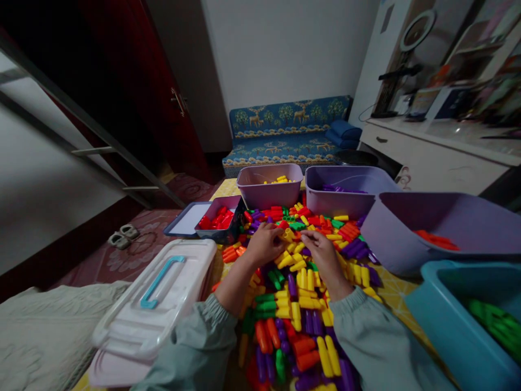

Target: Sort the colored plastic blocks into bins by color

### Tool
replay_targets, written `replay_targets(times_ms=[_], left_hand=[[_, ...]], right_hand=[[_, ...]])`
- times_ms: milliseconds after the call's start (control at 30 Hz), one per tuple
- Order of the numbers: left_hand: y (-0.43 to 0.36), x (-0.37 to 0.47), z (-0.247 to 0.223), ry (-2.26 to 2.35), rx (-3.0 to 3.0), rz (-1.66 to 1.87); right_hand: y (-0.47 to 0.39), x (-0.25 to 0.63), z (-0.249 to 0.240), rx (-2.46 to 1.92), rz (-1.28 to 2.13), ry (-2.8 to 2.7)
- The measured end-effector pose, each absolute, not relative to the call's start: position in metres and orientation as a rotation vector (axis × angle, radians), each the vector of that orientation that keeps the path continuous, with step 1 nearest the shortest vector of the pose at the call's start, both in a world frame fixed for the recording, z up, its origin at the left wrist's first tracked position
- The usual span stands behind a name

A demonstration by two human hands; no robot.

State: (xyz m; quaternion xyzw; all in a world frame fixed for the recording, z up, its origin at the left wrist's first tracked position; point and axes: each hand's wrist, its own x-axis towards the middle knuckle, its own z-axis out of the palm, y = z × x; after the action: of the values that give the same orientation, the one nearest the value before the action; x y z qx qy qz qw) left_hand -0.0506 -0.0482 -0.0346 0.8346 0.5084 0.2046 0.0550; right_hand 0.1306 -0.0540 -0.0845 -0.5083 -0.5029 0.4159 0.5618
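Note:
A wide heap of small bullet-shaped plastic pieces (298, 266) in yellow, purple, red, orange and green covers the table in front of me. My left hand (266, 243) is over the heap's far half, its fingers curled round a yellow plastic piece (288, 235). A few centimetres to the right, my right hand (323, 254) has thumb and fingers pinched together. An orange piece (297, 237) lies at its fingertips; whether it is gripped I cannot tell. Between the hands lie several more yellow pieces (296, 258).
Beyond the heap stand a pink bin (268, 194) with yellow pieces and a lilac bin (340, 202) with purple ones. At right are a larger lilac bin (388, 244) and a teal bin (443, 315). A small box (222, 234) holds red pieces; a white lid (179, 293) lies left.

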Motion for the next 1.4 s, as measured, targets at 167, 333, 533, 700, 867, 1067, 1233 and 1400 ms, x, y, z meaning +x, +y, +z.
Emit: replay_targets(times_ms=[167,333,533,700,867,1067,1233,1400], left_hand=[[-0.077,-0.058,-0.042,1.610,2.502,0.819],[-0.080,-0.064,-0.052,1.632,2.438,0.976],[-0.080,-0.068,-0.053,1.630,2.347,1.050],[-0.079,-0.067,-0.054,1.608,2.346,1.065],[-0.077,-0.067,-0.061,1.609,2.334,1.143],[-0.071,-0.069,-0.068,1.813,2.234,1.320],[-0.072,-0.072,-0.061,1.838,2.235,1.428],[-0.079,-0.071,-0.059,1.479,2.184,1.661]], right_hand=[[-0.055,0.131,-0.082,-1.205,0.953,-1.209],[-0.056,0.128,-0.079,-1.207,0.995,-1.236],[-0.055,0.125,-0.081,-1.211,0.931,-1.492],[-0.056,0.124,-0.080,-1.121,0.909,-1.603],[-0.061,0.121,-0.072,-1.033,0.922,-1.660],[-0.063,0.120,-0.070,-1.018,0.906,-1.659],[-0.060,0.121,-0.074,-1.113,0.904,-1.530],[-0.058,0.129,-0.068,-1.239,0.784,-1.395]])
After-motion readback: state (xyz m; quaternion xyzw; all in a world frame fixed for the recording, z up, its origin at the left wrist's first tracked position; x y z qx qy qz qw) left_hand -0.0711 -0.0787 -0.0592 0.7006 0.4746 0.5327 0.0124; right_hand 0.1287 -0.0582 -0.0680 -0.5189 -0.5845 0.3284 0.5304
